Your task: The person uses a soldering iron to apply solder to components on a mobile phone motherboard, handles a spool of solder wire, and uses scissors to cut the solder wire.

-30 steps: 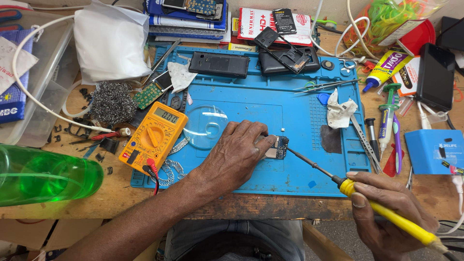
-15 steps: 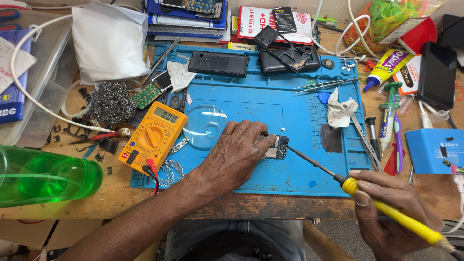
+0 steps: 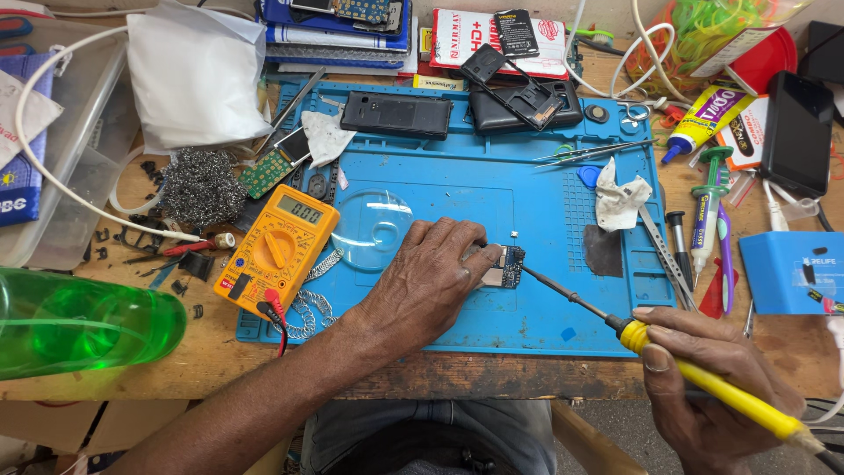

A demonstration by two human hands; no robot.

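Note:
My left hand (image 3: 431, 281) lies palm down on the blue work mat (image 3: 527, 193), its fingers pinning a small circuit board (image 3: 504, 265) flat. My right hand (image 3: 712, 387) grips a yellow-handled soldering iron (image 3: 703, 378) near the table's front edge. The iron's dark tip reaches left and touches the right edge of the board.
A yellow multimeter (image 3: 277, 251) sits left of my hand, beside a round lens (image 3: 374, 230). A green bottle (image 3: 79, 321) lies at the front left. Dismantled phones (image 3: 396, 113), tweezers (image 3: 598, 151), glue tubes (image 3: 699, 119), a crumpled tissue (image 3: 620, 198) and a blue box (image 3: 791, 273) crowd the back and right.
The soldering iron's tip has stayed at the board while my right hand shifted slightly. My left hand holds the board as before.

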